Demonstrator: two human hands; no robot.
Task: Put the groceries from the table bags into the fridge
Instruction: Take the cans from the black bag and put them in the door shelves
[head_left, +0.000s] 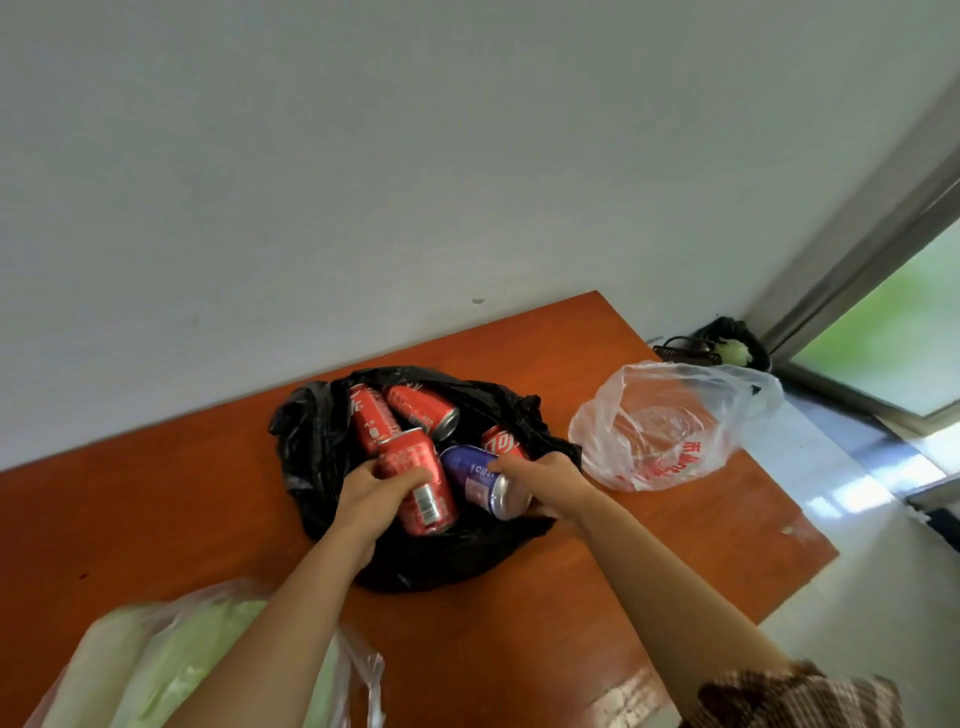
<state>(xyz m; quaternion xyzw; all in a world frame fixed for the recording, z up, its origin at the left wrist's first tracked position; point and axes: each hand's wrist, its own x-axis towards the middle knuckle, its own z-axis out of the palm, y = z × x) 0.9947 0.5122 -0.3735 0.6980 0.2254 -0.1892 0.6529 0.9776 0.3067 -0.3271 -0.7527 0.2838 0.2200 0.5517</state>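
An open black plastic bag (311, 447) lies on the orange-brown table (182, 499) and holds several drink cans. My left hand (371, 491) is wrapped around a red can (418, 480) near the bag's front. My right hand (550, 480) grips a blue can (480, 480) lying beside it. Two more red cans (400, 410) rest at the back of the bag, and another red can (504, 441) peeks out behind the blue one. The fridge is out of view.
An empty clear plastic bag (670, 421) with red print sits to the right on the table. A clear bag of pale green vegetables (156, 665) lies at the near left. A dark bin (727, 343) stands on the floor by the window corner.
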